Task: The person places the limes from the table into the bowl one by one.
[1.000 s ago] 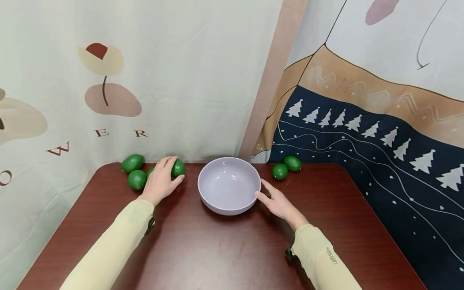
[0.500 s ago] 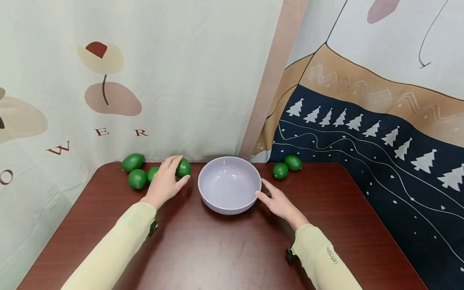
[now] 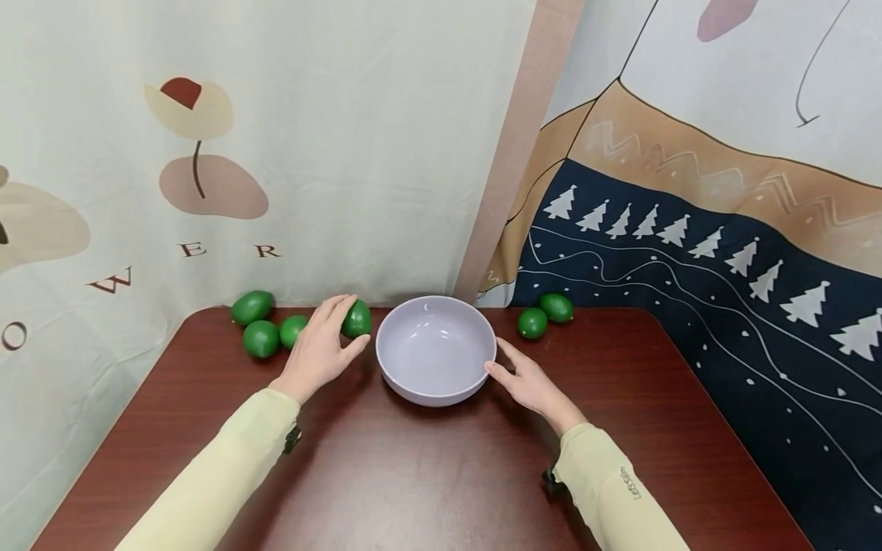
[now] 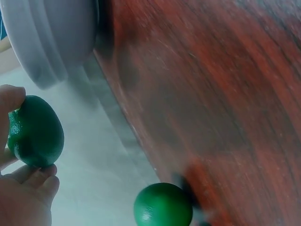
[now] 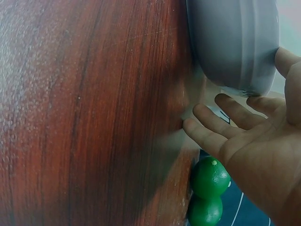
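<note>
Head view: the left hand [image 3: 317, 352] pinches a lime [image 3: 357, 320] that its glossy rind could let slip, while the right hand [image 3: 532, 385], seemingly straight-fingered, touches the lavender bowl [image 3: 436, 392].

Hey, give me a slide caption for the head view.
Left hand holds a green fruit beside a pale purple bowl, which the right hand touches.

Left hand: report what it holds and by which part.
The left hand holds a green fruit by opposite sides, between thumb and fingers.
</note>
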Motion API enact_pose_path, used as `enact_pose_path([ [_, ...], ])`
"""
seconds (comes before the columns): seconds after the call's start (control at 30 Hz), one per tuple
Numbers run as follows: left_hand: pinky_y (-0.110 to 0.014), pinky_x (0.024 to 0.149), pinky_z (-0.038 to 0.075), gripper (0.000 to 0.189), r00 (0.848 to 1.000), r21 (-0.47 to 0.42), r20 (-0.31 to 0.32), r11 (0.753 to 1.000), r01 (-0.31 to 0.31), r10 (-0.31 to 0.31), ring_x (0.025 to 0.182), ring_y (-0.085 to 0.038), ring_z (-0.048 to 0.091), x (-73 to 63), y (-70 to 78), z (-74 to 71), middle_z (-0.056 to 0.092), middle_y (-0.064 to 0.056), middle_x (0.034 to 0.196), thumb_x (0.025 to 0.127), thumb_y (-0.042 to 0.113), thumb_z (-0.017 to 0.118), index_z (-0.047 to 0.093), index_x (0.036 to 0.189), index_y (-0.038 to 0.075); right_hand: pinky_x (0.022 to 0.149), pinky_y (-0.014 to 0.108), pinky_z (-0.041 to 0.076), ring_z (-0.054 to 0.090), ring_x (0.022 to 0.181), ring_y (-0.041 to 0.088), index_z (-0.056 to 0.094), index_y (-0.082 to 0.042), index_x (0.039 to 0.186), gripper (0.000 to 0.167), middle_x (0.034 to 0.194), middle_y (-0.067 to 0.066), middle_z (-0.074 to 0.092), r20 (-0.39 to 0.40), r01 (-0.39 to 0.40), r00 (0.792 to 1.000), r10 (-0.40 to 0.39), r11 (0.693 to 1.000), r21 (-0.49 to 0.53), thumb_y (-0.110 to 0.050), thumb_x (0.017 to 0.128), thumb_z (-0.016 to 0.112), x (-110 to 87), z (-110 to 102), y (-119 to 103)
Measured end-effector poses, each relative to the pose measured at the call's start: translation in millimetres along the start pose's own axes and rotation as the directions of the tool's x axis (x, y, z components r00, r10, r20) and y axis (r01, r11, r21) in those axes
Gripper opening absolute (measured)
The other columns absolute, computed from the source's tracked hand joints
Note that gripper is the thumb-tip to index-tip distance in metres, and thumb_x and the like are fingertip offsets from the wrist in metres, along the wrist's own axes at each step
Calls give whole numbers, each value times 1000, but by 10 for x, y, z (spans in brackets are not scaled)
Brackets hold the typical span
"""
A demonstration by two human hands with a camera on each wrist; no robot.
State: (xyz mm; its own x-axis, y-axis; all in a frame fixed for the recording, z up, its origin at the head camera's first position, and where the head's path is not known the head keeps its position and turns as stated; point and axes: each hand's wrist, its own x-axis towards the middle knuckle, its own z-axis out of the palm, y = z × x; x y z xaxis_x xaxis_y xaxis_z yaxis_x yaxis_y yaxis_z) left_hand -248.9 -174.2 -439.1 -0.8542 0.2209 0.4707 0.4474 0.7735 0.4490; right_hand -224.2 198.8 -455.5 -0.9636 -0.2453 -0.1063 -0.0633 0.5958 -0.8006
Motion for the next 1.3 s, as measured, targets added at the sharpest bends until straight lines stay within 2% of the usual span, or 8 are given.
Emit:
enact_pose_path([
  [0.3,-55,108,46,70,999,4,12,999,-39,39,134,-39,49,13,110,5,49,-20,147,91,25,79,50,149,0,118,59,35,49,140,41,34,-6,161,67,162,20,39,-8,16,1000,-16,1000,-12,-34,105,60,8,-5,11],
  [0.57,-53,110,45,70,997,-4,14,997,-76,76,135,-36,49,21,192,14,49,-19,148,91,24,79,48,149,0,118,60,33,46,142,42,34,-5,161,68,162,21,38,-6,18,1000,-19,1000,-17,-35,105,59,11,-8,18],
  [0.77,-52,109,46,70,992,3,39,993,-118,118,135,-36,49,21,272,24,49,-19,148,91,24,78,48,149,0,119,60,33,45,144,41,33,-7,162,69,163,19,37,-2,-2,1000,2,1000,-15,-36,105,60,3,-13,16],
  [1.0,-53,107,48,70,989,13,72,991,-130,129,136,-36,48,18,338,48,49,-18,148,92,25,78,48,150,0,119,61,32,43,145,40,33,-9,162,70,164,18,37,-1,-12,1000,12,1000,-1,-38,104,60,8,-3,26],
  [1.3,-52,101,52,67,982,15,84,985,-172,170,132,-34,52,18,369,82,52,-16,146,90,24,79,51,147,1,119,61,32,42,145,40,34,-10,162,69,164,17,37,-1,-11,1000,11,1000,0,-38,104,60,14,3,32],
])
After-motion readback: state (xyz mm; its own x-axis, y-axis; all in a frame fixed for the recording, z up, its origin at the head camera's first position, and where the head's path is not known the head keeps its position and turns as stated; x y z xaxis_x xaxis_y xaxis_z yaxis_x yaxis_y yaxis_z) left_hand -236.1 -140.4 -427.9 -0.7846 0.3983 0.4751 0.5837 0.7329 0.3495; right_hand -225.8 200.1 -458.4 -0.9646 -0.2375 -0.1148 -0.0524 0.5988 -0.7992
